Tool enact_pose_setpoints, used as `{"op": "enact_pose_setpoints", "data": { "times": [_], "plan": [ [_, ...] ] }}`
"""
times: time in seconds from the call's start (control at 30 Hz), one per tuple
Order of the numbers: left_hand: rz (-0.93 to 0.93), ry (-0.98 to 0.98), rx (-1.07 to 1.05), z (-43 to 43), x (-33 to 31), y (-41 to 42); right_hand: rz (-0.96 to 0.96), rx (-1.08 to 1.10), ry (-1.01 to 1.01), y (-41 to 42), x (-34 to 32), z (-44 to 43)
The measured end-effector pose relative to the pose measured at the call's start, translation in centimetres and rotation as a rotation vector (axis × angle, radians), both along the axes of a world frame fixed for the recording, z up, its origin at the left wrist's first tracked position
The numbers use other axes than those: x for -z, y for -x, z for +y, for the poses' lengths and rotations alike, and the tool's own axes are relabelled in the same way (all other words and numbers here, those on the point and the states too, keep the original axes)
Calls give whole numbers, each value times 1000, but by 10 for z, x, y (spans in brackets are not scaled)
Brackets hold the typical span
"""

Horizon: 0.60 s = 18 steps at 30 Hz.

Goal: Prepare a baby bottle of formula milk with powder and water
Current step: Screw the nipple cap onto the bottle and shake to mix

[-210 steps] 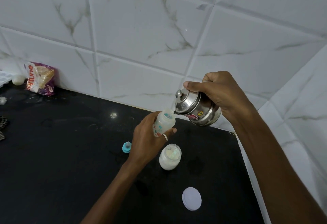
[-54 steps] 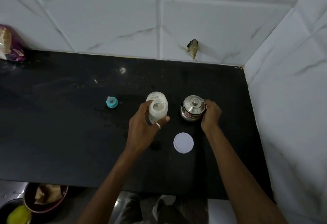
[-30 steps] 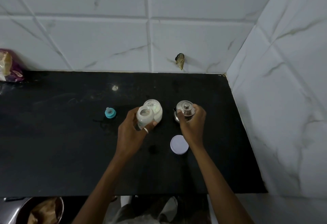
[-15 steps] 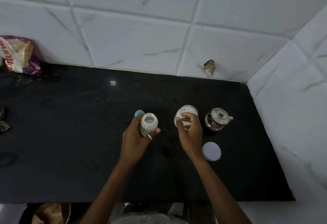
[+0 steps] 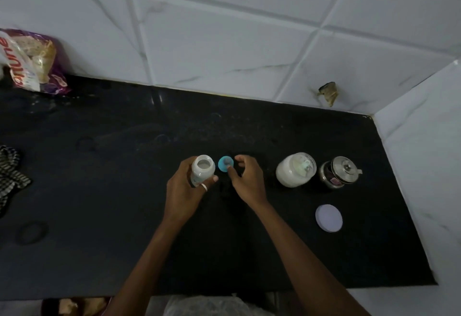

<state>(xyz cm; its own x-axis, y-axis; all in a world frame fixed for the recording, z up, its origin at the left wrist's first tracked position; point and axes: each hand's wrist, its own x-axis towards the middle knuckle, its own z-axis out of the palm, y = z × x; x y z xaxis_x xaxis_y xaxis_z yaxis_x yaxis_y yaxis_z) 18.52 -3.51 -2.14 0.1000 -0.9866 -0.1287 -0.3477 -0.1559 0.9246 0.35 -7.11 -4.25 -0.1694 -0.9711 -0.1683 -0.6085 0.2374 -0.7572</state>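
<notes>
Blue teat cap ×1, baby bottle ×1, gripped by left hand. Right hand moved off powder jar, now touches teat cap; can't tell if it's gripping.

Bottle lower half hidden by left hand.

- The right hand has left the powder jar — it now pinches the blue cap, just right of the bottle.
- The steel pot — tipped over the bottle seven seconds ago — stands on the surface, right of the jar.
</notes>
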Motion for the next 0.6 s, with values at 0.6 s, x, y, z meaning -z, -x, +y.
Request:
{"op": "enact_pose_setpoints", "data": {
  "times": [0.6],
  "plan": [
    [1, -77, -31, -19, 25, -11, 213, -185, -78, -16, 30, -29]
  ]
}}
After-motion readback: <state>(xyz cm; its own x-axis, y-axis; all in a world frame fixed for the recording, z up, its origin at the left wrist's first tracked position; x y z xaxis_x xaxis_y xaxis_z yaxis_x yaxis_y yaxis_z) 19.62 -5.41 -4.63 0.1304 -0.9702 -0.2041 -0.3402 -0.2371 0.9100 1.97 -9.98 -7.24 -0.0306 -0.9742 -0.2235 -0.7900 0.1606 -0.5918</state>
